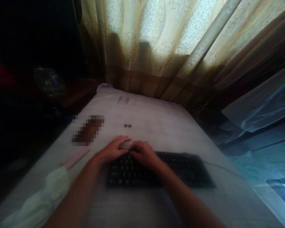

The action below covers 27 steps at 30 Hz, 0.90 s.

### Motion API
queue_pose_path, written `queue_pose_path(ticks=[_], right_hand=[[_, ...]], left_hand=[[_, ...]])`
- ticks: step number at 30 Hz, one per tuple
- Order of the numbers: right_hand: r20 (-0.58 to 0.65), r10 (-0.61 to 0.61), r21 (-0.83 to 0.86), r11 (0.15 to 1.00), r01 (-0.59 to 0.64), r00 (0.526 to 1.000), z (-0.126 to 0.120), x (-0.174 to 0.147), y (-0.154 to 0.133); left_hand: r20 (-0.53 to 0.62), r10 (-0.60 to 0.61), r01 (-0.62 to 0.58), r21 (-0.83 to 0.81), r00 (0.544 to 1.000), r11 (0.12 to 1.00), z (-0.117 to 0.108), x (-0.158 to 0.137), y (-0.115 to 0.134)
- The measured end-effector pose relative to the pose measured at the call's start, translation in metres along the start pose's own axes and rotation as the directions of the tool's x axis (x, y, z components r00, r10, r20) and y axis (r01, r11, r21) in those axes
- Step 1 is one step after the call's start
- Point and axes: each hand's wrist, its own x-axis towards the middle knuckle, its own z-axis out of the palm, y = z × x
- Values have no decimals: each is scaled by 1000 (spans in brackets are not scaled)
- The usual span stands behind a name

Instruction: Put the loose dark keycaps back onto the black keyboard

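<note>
The sheet (156, 118) bears an "H" (123, 100); fingers (123, 138) of both hands (112, 149) (143, 154) grip a pale object (124, 145).

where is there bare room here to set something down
The widest bare cloth lies right of the two small dark pieces, between keyboard and curtain; more borders the keyboard's near edge. It's crowded around the left hand and right hand, and leftward by the pink item and white fabric.

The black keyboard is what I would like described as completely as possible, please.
The keyboard is long, black and plastic-looking, with rows of dark keys, some pale-marked. It lies flat on a pale cloth-like surface, and a thin cable trails off past its right end. The right hand's grip hides part of its far edge; contact is unclear.
</note>
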Motion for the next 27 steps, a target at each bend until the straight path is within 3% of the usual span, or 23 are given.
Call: queue_pose_path(ticks=[8, 18, 27], right_hand=[[35, 50, 164, 985, -55, 998, -2, 2, 5], [83, 237, 183, 951, -249, 968, 3, 15, 8], [124, 284, 158, 940, -301, 951, 0, 20, 3]], left_hand=[[-44, -18, 18, -1, 999, 1000, 4, 1, 1], [-65, -35, 34, -26, 997, 999, 6, 1, 5], [-80, -57, 45, -150, 995, 988, 6, 3, 4]])
